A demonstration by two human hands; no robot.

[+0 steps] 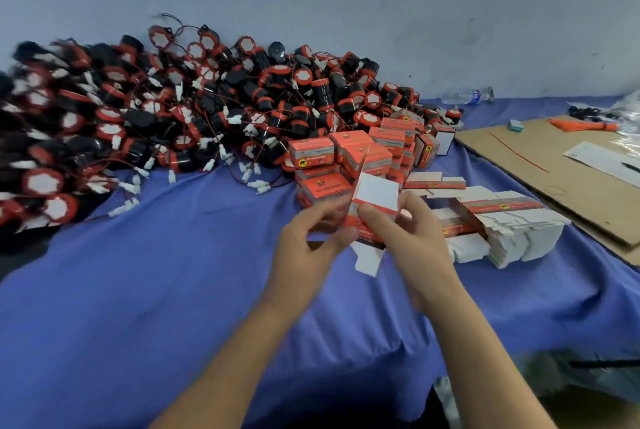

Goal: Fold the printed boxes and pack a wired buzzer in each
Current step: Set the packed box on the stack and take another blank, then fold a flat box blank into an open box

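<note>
Both my hands hold one orange-and-white printed box [375,195] above the blue cloth, its flaps open and white insides showing. My left hand [308,241] pinches its left side. My right hand [408,231] grips its right side with the thumb on the front. A big heap of black-and-red wired buzzers [166,117] with white connectors lies at the back left. Folded printed boxes [349,158] are stacked just behind my hands. A pile of flat unfolded boxes [502,228] lies to the right of my right hand.
The blue cloth [173,273] covers the table. A brown cardboard sheet [554,169] at the right carries orange ties [585,124], a paper and a small eraser-like block. A plastic water bottle [465,95] lies by the wall.
</note>
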